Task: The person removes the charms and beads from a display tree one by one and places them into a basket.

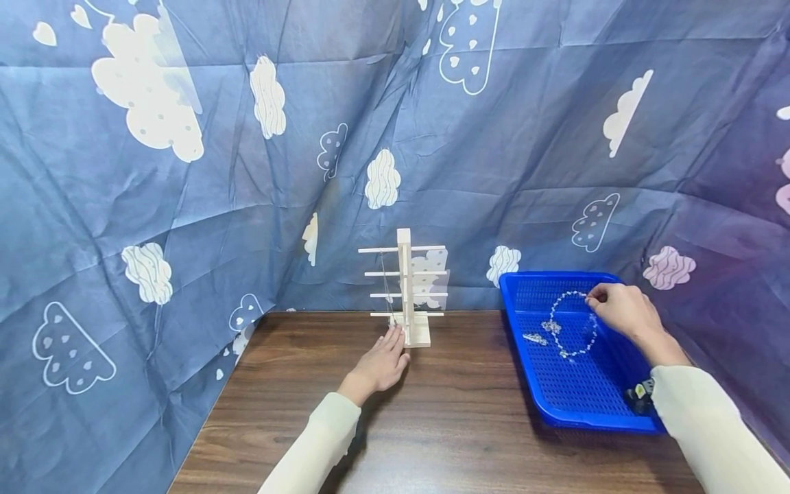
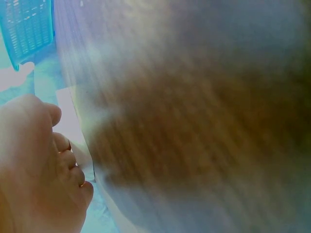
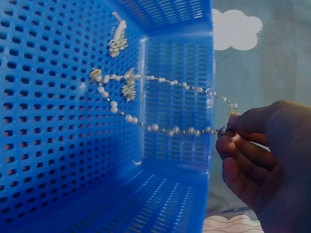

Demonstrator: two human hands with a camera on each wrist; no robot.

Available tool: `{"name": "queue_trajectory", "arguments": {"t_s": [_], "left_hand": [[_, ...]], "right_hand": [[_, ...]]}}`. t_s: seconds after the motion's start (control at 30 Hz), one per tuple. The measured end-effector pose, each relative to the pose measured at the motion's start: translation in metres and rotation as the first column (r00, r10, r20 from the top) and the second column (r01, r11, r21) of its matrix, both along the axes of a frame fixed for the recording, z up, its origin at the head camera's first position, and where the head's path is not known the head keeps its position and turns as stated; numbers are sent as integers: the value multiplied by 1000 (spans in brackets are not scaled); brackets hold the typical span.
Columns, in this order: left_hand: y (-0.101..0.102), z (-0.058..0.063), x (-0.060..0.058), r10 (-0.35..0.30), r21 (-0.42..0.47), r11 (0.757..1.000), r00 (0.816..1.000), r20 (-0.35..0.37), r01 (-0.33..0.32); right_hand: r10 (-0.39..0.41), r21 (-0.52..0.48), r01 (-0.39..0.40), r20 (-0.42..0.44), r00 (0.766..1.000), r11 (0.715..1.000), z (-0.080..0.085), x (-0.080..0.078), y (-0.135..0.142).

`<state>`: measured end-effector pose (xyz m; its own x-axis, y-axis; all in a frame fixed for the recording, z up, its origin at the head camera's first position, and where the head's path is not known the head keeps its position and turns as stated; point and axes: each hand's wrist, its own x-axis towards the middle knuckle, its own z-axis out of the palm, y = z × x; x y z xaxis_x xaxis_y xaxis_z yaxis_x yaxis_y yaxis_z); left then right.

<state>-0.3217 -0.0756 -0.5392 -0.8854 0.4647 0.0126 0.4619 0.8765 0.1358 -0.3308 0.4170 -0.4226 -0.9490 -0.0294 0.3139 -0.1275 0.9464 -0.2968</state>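
Pearly white necklace (image 3: pixel 176 130), blue basket (image 1: pixel 592 418), cream rack (image 1: pixel 405 274), brown-grained table (image 1: pixel 457 412), white-clouded blue backdrop (image 1: pixel 524 151)

head view: bright, fairly even light, mostly in focus. the patterned cloth (image 1: pixel 432 137) is paler at left and dims toward purple at the right edge; a white cloud print (image 1: pixel 145 82) high on the left looks washed out. soft shadows lie on the desk (image 1: pixel 457 425) beside the left sleeve (image 1: pixel 317 439) and under the near left corner of the blue basket (image 1: pixel 592 417). left wrist view: the desk is a smeared brown blur under pale haze, with colours leaning cyan; the left grip (image 2: pixel 43 170) is clearer. right wrist view: slightly soft, with small glints along the basket's inner corner and the right grip (image 3: pixel 284 165) partly in shade.
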Motion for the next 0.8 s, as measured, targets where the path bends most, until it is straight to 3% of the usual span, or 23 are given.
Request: {"name": "queue_trajectory", "arguments": {"t_s": [0.43,0.8], "left_hand": [[0,3,3,-3,13,1000,1000,-10,3],[-1,4,4,-4,2,1000,1000,-17,4]], "right_hand": [[-44,58,36,149,988,998,-15,-10,12],[-53,70,35,269,962,997,-33,-16,18]]}}
